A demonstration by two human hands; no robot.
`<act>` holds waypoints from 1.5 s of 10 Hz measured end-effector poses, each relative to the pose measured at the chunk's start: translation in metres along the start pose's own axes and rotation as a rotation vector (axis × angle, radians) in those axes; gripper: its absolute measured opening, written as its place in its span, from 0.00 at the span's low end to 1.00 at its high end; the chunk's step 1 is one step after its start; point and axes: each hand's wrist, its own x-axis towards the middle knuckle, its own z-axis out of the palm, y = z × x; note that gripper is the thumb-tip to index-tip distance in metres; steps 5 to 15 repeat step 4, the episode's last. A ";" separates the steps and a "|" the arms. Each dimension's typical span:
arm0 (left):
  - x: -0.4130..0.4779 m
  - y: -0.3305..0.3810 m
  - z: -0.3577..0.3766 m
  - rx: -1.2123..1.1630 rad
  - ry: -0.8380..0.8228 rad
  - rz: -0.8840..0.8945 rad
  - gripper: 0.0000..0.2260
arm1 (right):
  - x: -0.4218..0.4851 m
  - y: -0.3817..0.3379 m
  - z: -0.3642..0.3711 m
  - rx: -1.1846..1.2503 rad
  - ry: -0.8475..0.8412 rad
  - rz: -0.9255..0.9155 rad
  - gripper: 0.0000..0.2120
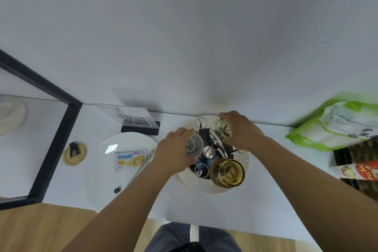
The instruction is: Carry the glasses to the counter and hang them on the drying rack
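Observation:
A round drying rack (214, 185) with chrome wire arms stands on the white counter against the wall. My left hand (173, 153) holds a clear glass (194, 146) upside down over the rack's left side. My right hand (243, 131) grips a second clear glass (222, 129) at the rack's far side, above a wire arm. An amber glass (229, 172) hangs bottom-up on the rack's near right arm. Empty wire loops (200, 122) show at the far left and near front.
A white plate (102, 170) with a snack box (129, 158) lies left of the rack. Behind it stands a QR-code sign (135, 120). A green bag (335, 125) and cartons sit at the right. A black-framed glass case (55, 139) borders the left.

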 end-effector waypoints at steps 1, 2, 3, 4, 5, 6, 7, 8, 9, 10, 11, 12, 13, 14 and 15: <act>0.000 0.000 0.000 -0.001 0.007 0.003 0.37 | -0.002 -0.002 0.000 -0.011 -0.012 -0.004 0.43; 0.000 0.001 0.001 -0.006 -0.008 0.002 0.38 | -0.010 -0.003 -0.005 0.040 0.002 0.009 0.43; 0.001 -0.002 -0.004 -0.029 -0.026 -0.003 0.40 | -0.017 -0.004 -0.023 0.139 0.073 -0.025 0.38; 0.002 -0.001 -0.023 -0.210 0.081 -0.063 0.35 | -0.024 -0.011 -0.050 0.266 0.211 -0.044 0.33; 0.002 -0.001 -0.023 -0.210 0.081 -0.063 0.35 | -0.024 -0.011 -0.050 0.266 0.211 -0.044 0.33; 0.002 -0.001 -0.023 -0.210 0.081 -0.063 0.35 | -0.024 -0.011 -0.050 0.266 0.211 -0.044 0.33; 0.002 -0.001 -0.023 -0.210 0.081 -0.063 0.35 | -0.024 -0.011 -0.050 0.266 0.211 -0.044 0.33; 0.002 -0.001 -0.023 -0.210 0.081 -0.063 0.35 | -0.024 -0.011 -0.050 0.266 0.211 -0.044 0.33; 0.002 -0.001 -0.023 -0.210 0.081 -0.063 0.35 | -0.024 -0.011 -0.050 0.266 0.211 -0.044 0.33; 0.002 -0.001 -0.023 -0.210 0.081 -0.063 0.35 | -0.024 -0.011 -0.050 0.266 0.211 -0.044 0.33; 0.002 -0.001 -0.023 -0.210 0.081 -0.063 0.35 | -0.024 -0.011 -0.050 0.266 0.211 -0.044 0.33; 0.002 -0.001 -0.023 -0.210 0.081 -0.063 0.35 | -0.024 -0.011 -0.050 0.266 0.211 -0.044 0.33; 0.002 -0.001 -0.023 -0.210 0.081 -0.063 0.35 | -0.024 -0.011 -0.050 0.266 0.211 -0.044 0.33; 0.002 -0.001 -0.023 -0.210 0.081 -0.063 0.35 | -0.024 -0.011 -0.050 0.266 0.211 -0.044 0.33; 0.002 -0.001 -0.023 -0.210 0.081 -0.063 0.35 | -0.024 -0.011 -0.050 0.266 0.211 -0.044 0.33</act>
